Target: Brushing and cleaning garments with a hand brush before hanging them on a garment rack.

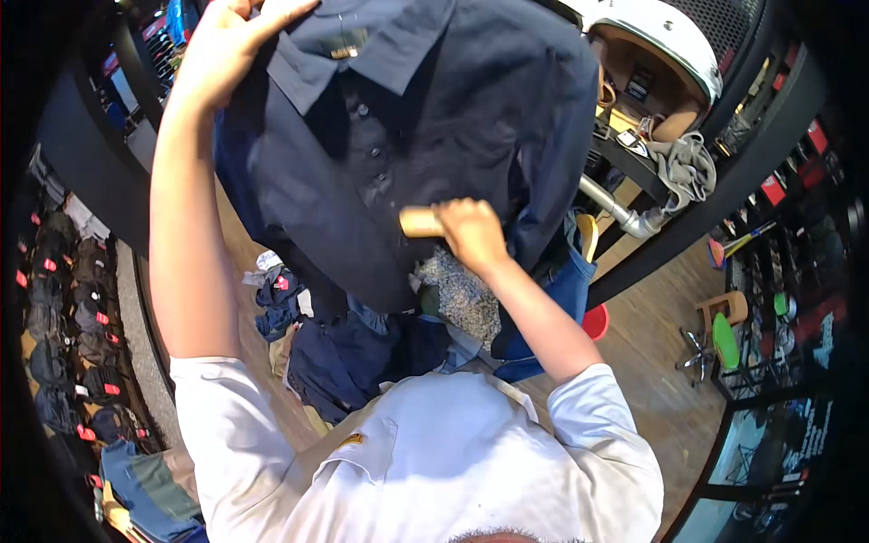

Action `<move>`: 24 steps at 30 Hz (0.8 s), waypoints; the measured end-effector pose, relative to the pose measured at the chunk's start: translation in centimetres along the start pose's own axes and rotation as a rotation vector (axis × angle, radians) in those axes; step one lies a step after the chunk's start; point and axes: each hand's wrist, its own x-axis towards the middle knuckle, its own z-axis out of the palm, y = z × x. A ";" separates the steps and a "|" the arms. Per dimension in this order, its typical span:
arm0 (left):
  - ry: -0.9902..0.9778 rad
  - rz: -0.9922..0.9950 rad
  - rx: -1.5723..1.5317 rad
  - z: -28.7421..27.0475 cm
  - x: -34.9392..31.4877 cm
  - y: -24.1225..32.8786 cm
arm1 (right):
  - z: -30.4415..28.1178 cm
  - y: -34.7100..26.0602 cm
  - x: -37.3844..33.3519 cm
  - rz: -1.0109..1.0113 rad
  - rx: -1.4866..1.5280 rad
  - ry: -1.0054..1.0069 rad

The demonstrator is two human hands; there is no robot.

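A dark navy button-up shirt (pixel 453 127) hangs spread out in front of me, its collar at the top and its buttons down the front. At the upper left, my left hand (pixel 226 50) grips the shirt by the shoulder near the collar; some fingers are cut off by the frame edge. My right hand (pixel 471 231) is closed around a short tan wooden-looking block (pixel 419 223), held against the lower front of the shirt. The fist hides the rest of the block, so its exact kind does not show.
Behind and below lie heaped dark clothes (pixel 362 362) and a speckled grey-beige fabric (pixel 462 294). A white helmet (pixel 661 36) and grey gloves (pixel 685 167) sit on a dark rack at the upper right, above a metal pipe (pixel 620 208). Bags (pixel 100 317) line the left; a red bucket (pixel 595 322) stands right.
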 end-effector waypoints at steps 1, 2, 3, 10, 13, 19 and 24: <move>-0.013 0.048 0.014 -1.0 0.2 0.6 | 2.8 -0.7 -1.7 -0.034 -0.146 -0.342; 0.022 0.036 0.051 -2.5 0.2 0.6 | 4.8 -1.0 -3.4 -0.210 -0.008 -0.383; 0.054 0.025 0.081 -3.6 0.3 0.5 | 5.6 -1.0 -4.7 -0.381 0.126 -0.425; 0.061 -0.044 0.141 -5.9 -2.9 2.2 | -11.9 -3.5 9.8 -0.213 0.319 0.794; 0.018 -0.030 0.071 -4.8 -1.6 1.5 | -10.4 -1.5 10.7 -0.092 0.151 0.783; 0.074 -0.011 0.144 -8.1 -2.6 3.4 | 10.3 -2.3 -8.5 -0.268 0.261 -0.538; 0.097 -0.100 0.215 -9.5 -4.7 3.0 | -6.1 -10.3 -1.0 -0.525 0.592 -0.295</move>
